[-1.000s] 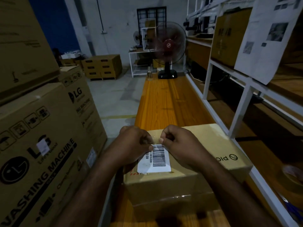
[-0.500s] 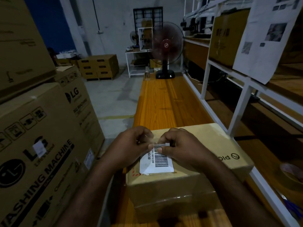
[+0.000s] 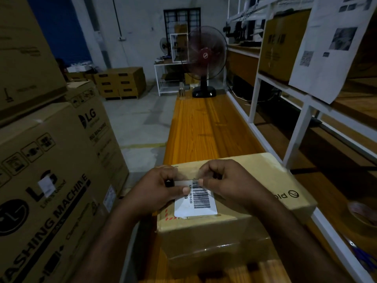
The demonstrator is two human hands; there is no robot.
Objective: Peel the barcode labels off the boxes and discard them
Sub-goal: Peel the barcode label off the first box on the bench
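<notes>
Head cam: the cardboard box [image 3: 234, 203] sits on the orange tabletop [image 3: 206, 127] right in front, barcode label [image 3: 195, 203] on its top face. Both hands are pinching the label's far edge, left hand [image 3: 161, 188] at the far-left corner, right hand [image 3: 228, 182] beside it. The label's long axis runs toward the person, so I'd guess the peel comes straight back, both hands about equally close.

White black-striped label [image 3: 195, 203], tan box [image 3: 255, 180].
</notes>
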